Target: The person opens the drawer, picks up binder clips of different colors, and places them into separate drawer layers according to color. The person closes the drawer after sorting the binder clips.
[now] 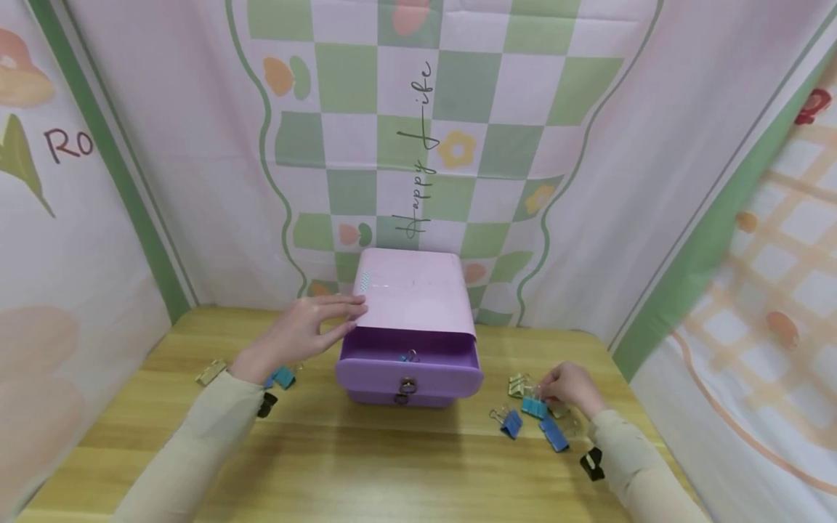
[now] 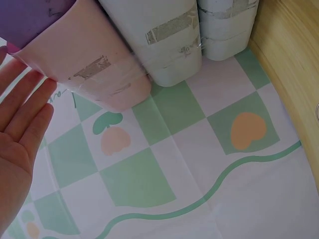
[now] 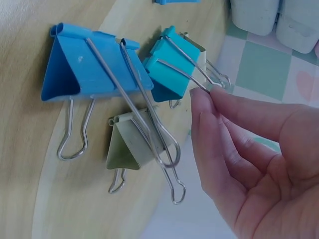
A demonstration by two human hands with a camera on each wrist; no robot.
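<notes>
My right hand (image 1: 572,388) pinches a wire handle of a teal binder clip (image 3: 172,64) between thumb and fingertips, low over the table. Beside it lie a large blue binder clip (image 3: 94,64) and a cream binder clip (image 3: 134,142). Another blue clip (image 1: 512,423) sits nearer the drawer unit. With fingers extended, my left hand (image 1: 304,330) touches the left side of the pink drawer unit (image 1: 418,294). Its purple upper drawer (image 1: 373,374) is pulled out, and a clip with wire handles (image 1: 410,356) shows inside, partly hidden by the drawer front.
Left of the unit, a cream clip (image 1: 211,372) and a teal clip (image 1: 284,377) lie on the wooden table (image 1: 405,465), partly behind my left forearm. A printed curtain (image 1: 471,145) hangs close behind the unit. In the left wrist view, white units (image 2: 172,45) stand beside the pink one.
</notes>
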